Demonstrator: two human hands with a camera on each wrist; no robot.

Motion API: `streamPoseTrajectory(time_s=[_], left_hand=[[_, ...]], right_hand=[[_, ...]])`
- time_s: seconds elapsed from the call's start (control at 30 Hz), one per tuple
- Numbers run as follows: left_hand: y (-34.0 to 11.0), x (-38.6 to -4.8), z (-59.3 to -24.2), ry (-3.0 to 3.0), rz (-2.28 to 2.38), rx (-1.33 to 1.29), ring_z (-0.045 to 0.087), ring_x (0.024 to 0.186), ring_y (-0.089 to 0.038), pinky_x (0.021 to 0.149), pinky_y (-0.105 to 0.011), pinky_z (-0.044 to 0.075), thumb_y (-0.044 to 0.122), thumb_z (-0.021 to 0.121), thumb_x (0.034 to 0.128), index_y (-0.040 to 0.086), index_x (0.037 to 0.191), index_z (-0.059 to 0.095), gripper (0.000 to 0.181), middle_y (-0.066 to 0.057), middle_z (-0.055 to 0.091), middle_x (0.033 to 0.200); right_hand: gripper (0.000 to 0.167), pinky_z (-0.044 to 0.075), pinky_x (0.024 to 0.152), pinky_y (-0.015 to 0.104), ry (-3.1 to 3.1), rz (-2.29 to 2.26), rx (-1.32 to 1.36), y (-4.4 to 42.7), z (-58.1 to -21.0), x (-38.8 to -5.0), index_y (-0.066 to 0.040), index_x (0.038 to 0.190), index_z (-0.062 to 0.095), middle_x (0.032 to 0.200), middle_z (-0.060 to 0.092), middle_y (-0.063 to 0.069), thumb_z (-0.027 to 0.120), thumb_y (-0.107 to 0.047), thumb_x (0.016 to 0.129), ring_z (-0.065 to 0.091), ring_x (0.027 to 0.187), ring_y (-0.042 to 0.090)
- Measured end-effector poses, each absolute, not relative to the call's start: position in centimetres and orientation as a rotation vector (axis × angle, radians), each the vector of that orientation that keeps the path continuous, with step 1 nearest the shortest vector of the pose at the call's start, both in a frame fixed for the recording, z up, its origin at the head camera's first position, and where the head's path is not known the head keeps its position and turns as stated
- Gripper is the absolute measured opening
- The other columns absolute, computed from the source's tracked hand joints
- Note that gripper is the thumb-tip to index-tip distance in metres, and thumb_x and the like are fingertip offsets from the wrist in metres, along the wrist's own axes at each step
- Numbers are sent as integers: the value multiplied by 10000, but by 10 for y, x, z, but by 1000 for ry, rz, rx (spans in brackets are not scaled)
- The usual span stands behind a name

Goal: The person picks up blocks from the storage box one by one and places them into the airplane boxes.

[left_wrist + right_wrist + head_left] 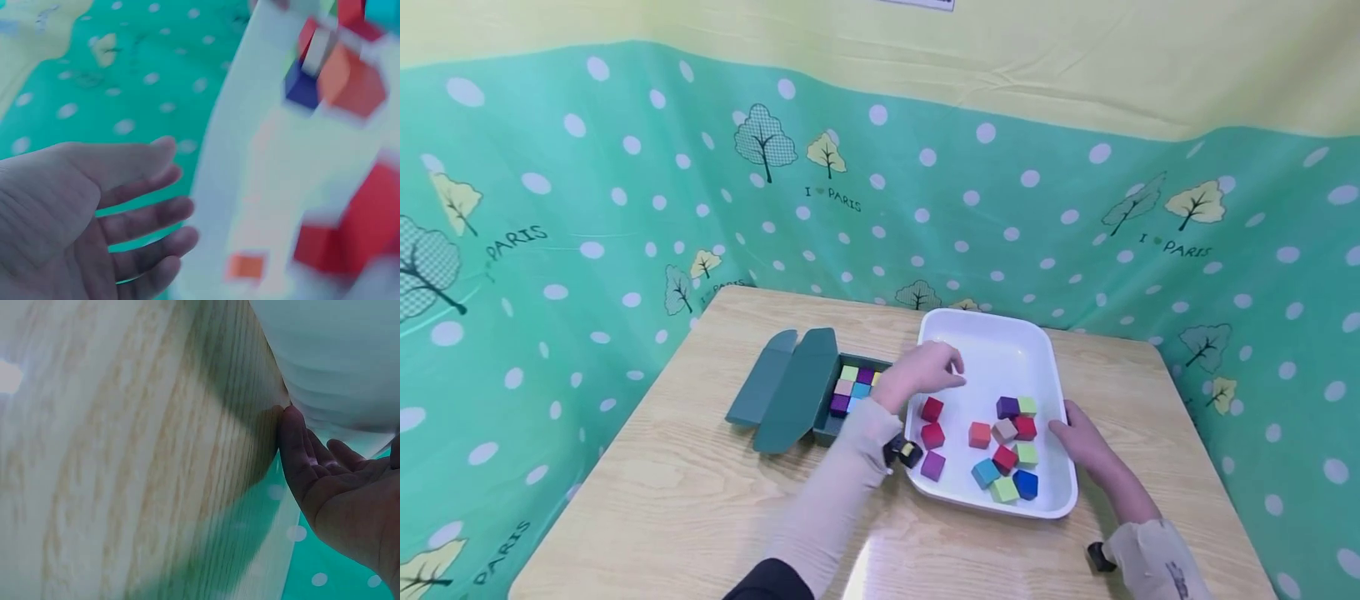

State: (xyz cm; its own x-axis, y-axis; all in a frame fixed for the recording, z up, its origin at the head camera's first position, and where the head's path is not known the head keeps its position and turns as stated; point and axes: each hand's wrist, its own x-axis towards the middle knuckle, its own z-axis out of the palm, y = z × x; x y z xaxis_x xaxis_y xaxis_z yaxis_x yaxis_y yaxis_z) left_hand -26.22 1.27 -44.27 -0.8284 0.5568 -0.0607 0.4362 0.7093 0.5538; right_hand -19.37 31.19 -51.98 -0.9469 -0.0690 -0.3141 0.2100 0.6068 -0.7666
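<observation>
My left hand (pixel 921 371) hovers over the left part of a white tray (pixel 985 329). Its fingers are loosely bent and hold nothing; the left wrist view shows this hand (pixel 94 212) with fingers spread apart. At the tray's right side, my right hand (pixel 1084 437) grips the rim, thumb on the edge and fingers against the outer wall. Loose cubes lie in the tray, among them a red cube (pixel 932 409), a purple cube (pixel 932 466), an orange cube (pixel 979 434) and a blue cube (pixel 1026 484). An orange block (pixel 247 265) appears near the left fingertips.
Left of the tray sits a dark green box (pixel 823 429) with its flap lid (pixel 797 392) folded out leftward. Coloured cubes (pixel 861 390) fill part of it in rows; my left arm hides the rest. Beneath is a wooden table (pixel 700 500), with a patterned green curtain (pixel 925 183) behind.
</observation>
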Motion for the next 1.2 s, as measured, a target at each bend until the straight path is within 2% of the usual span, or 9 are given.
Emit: streamPoseTrajectory(time_s=[0.1, 0.27, 0.53, 0.67, 0.8, 0.9, 1.2], left_hand=[[43, -261, -456, 2654, 820, 761, 596, 857, -81, 698, -213, 479, 264, 709, 902, 128, 1121, 685, 259, 15, 663, 1030], [80, -262, -483, 2580, 908, 710, 565, 834, -82, 722, -223, 466, 203, 733, 877, 130, 1182, 641, 327, -14, 635, 1085], [101, -262, -508, 2577, 956, 564, 541, 877, -96, 784, -262, 481, 109, 773, 799, 183, 1221, 600, 462, 31, 593, 1135], [106, -265, -518, 2580, 952, 581, 546, 840, -92, 762, -247, 477, 152, 790, 796, 174, 1180, 620, 421, 50, 604, 1064], [110, -266, -523, 2583, 961, 574, 558, 773, -78, 728, -228, 471, 236, 790, 816, 169, 1077, 655, 302, 80, 616, 920], [111, -265, -523, 2579, 1010, 506, 566, 736, -92, 701, -239, 472, 236, 794, 816, 171, 999, 666, 232, 85, 608, 840], [103, -261, -509, 2559, 1094, 533, 577, 722, -108, 681, -251, 480, 219, 808, 801, 152, 971, 684, 221, 82, 614, 820]], right_hand=[[595, 313, 1030, 583, 2531, -1281, 106, 314, -522, -194, 97, 1491, 127, 1478, 227, 357, 370, -190, 1029, 255, 1341, 522], [601, 336, 1017, 571, 2525, -1301, 106, 313, -523, -194, 91, 1495, 122, 1482, 225, 353, 374, -187, 1026, 266, 1340, 518], [582, 356, 1016, 555, 2558, -1306, 87, 313, -523, -196, 104, 1481, 161, 1460, 273, 353, 383, -167, 1017, 340, 1310, 502], [581, 374, 1005, 551, 2546, -1325, 95, 314, -525, -196, 99, 1483, 164, 1461, 274, 350, 386, -171, 1019, 355, 1301, 498], [584, 367, 1010, 552, 2547, -1321, 99, 313, -524, -196, 94, 1485, 162, 1467, 267, 344, 384, -178, 1018, 346, 1309, 494], [587, 372, 1008, 545, 2546, -1312, 97, 312, -523, -196, 87, 1490, 156, 1474, 261, 338, 378, -191, 1023, 339, 1316, 489], [594, 363, 1012, 548, 2533, -1312, 117, 313, -524, -194, 81, 1495, 144, 1485, 240, 338, 376, -200, 1027, 313, 1329, 496]])
